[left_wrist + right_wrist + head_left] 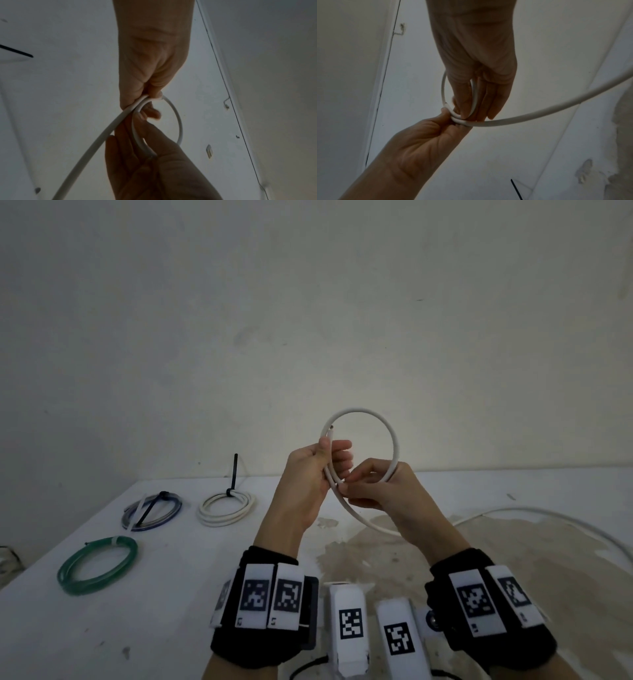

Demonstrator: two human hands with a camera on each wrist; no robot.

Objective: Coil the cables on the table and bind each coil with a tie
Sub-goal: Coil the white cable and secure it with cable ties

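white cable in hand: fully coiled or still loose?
Partly coiled: white cable forms one loop, pinched by left hand and right hand; the rest trails across the table.

Bare forearms, no sleeves. Left hand [310,474] & right hand [383,486] bare too, no gloves or rings. Each wrist has a wide black fabric wrist strap [260,642] w/ white rectangular plastic marker blocks [255,594], each printed w/ a black-and-white square fiducial code. Two white boxy camera housings [349,631] sit between the wrists, same codes on top. Thin black cable [306,667] trails from left one.
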